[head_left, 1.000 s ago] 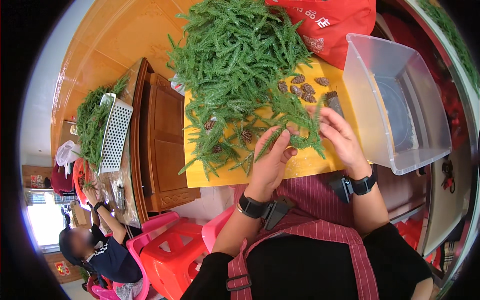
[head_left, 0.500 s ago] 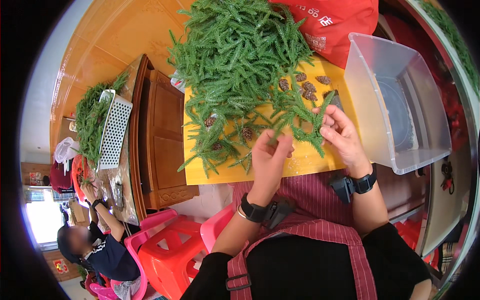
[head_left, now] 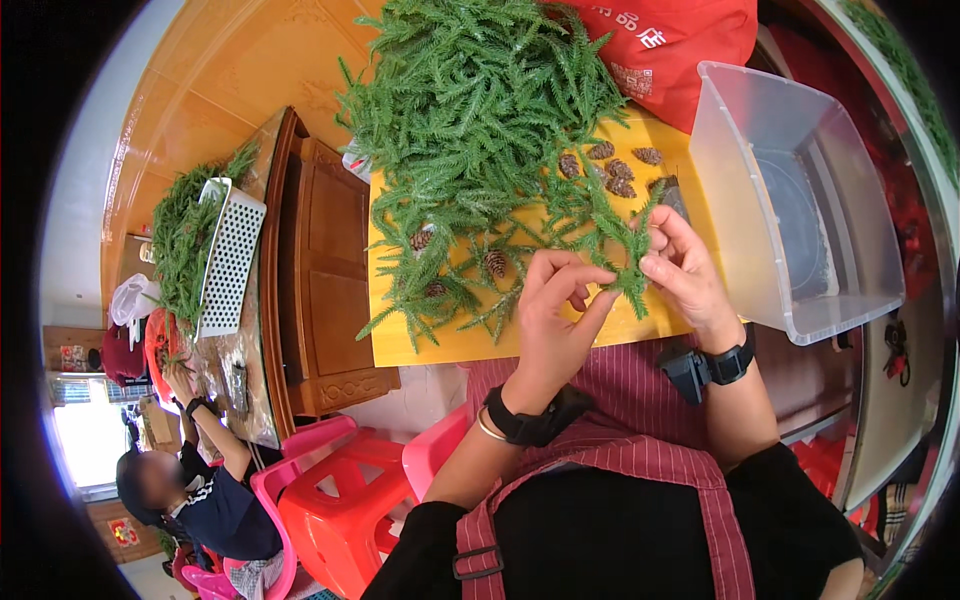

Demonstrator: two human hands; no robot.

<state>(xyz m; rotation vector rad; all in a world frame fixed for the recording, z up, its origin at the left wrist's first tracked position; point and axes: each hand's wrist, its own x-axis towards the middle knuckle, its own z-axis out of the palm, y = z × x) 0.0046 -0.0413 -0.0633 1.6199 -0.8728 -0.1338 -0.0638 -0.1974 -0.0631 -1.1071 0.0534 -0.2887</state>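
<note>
Over the near right part of the yellow tabletop [head_left: 400, 345], my right hand [head_left: 692, 272] pinches a green artificial pine sprig [head_left: 632, 248] between thumb and fingers. My left hand [head_left: 562, 308] meets the same sprig from the left, its thumb and forefinger closed at the lower needles. A large heap of pine sprigs [head_left: 480, 110] covers the table's far side. Brown pine cones [head_left: 620, 178] lie just beyond my hands, and another pine cone [head_left: 495, 263] sits among sprigs to the left. A small dark bundle [head_left: 668, 195] lies partly behind my right fingers.
A clear plastic bin [head_left: 790, 220] stands at the right, beside a red bag [head_left: 680, 50] behind it. To the left are a wooden cabinet [head_left: 335, 280], a white perforated basket [head_left: 232, 260] with greenery, and red stools [head_left: 345, 500]. Another person [head_left: 215, 500] works at the far left.
My left hand has shifted right and slightly changed its grip, from the sprig's left branch to its lower end. The right hand stays nearly in place.
</note>
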